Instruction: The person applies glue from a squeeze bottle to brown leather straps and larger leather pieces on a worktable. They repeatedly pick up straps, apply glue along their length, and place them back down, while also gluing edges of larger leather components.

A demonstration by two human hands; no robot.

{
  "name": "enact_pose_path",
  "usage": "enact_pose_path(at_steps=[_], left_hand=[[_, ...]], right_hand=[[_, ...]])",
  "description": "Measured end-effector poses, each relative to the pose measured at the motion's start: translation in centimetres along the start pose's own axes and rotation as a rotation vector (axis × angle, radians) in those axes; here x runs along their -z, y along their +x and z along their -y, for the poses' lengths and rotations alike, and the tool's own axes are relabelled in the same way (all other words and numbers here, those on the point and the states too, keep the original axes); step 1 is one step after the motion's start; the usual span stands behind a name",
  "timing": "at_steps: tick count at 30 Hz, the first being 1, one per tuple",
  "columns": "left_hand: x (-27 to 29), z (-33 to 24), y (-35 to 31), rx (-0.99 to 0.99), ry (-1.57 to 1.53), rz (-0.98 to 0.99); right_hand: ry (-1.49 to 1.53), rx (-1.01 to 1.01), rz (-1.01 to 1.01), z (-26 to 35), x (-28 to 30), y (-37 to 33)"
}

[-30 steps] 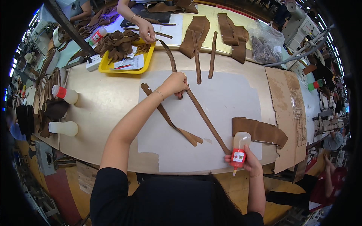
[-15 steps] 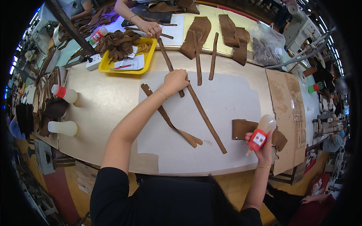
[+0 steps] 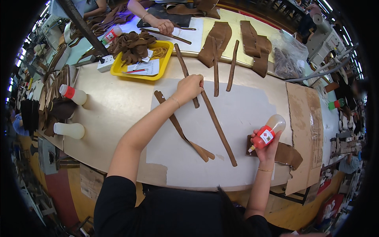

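My left hand [image 3: 190, 87] is closed on the upper end of a long brown leather strip [image 3: 216, 122], which slants down to the right across a grey sheet [image 3: 197, 173]. My right hand [image 3: 269, 149] grips a clear squeeze bottle [image 3: 276, 123] with a red lower part and a white label. Its nozzle points down and to the left, apart from the strip. Beneath this hand lies a wider brown leather piece [image 3: 289, 155], partly hidden. Left of the held strip is a folded brown strip [image 3: 177, 123] with spread ends. Another brown strip [image 3: 181, 59] runs behind my left hand.
Two whitish bottles [image 3: 75, 94] lie at the left, near stacked brown pieces. A yellow tray [image 3: 154, 75] holds leather pieces, papers and a pen. Across the table, another person's hand [image 3: 164, 26] is over thin strips. Cardboard [image 3: 302, 130] covers the right edge.
My right hand has moved left with the squeeze bottle, whose nozzle now tips more sideways. My left hand stays on the strip. The whole view has shifted slightly.
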State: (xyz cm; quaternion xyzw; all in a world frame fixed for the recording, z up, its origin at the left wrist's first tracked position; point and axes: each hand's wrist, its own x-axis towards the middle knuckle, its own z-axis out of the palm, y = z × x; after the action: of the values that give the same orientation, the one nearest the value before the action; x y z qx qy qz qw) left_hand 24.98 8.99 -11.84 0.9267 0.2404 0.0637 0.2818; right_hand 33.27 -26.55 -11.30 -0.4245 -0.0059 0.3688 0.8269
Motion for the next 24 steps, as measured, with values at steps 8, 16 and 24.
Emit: enact_pose_path(at_steps=[8,16,24], left_hand=[[-0.5,0.3,-0.3,-0.015,0.003,0.005],[0.0,1.7,-0.9,-0.031,-0.224,-0.289],[-0.7,2.3,-4.8,-0.455,0.117,-0.198]], right_hand=[[-0.032,0.017,-0.08,-0.2,-0.7,0.3],[0.008,0.135,0.043,-0.1,-0.6,2.6],[-0.225,0.281,0.173,-1.2,-6.3,9.2]])
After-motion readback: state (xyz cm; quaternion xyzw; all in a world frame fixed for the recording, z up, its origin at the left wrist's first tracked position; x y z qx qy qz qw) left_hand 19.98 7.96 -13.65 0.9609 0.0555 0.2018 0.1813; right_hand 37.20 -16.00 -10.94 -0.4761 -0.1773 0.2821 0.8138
